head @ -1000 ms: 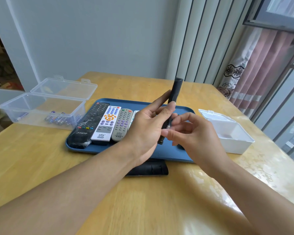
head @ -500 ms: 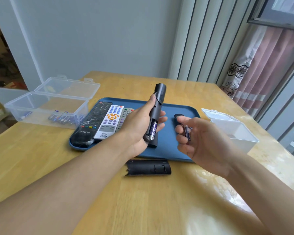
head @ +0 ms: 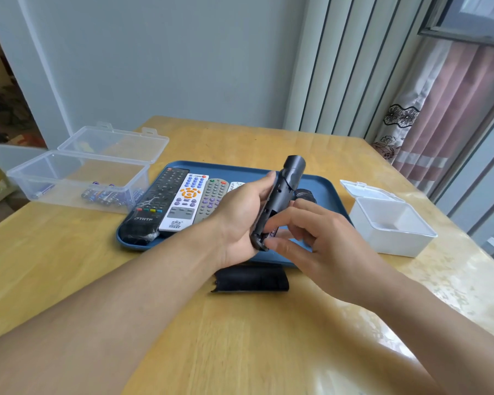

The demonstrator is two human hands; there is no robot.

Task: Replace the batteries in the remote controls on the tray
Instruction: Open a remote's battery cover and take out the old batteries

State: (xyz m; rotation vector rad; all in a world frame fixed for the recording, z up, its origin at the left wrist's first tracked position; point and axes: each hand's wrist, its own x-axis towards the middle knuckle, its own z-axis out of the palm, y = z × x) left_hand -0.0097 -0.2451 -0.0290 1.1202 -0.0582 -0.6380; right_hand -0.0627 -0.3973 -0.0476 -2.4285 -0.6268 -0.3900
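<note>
Wooden table (head: 69, 269), far edge against the wall, right edge toward the window; bare wood lies open along the near side, apart from a black battery cover (head: 251, 279) lying just off the near rim of the blue tray (head: 322, 182). On the tray's left half, side by side: a black remote (head: 157, 202) marked "THTF" near its bottom, a white remote (head: 187, 205) with blue and orange buttons, a grey remote (head: 213, 199); small print on the white one unreadable. Clear open box (head: 77, 181) far left holds loose batteries (head: 103, 195). White open box (head: 391, 226) right of the tray. Left hand (head: 237, 220) grips a dark slim remote (head: 280, 199), tilted upright over the tray, back side showing. Right hand (head: 320, 240) is at its lower end, fingers curled, pinching a battery (head: 273, 232) there in the compartment.
</note>
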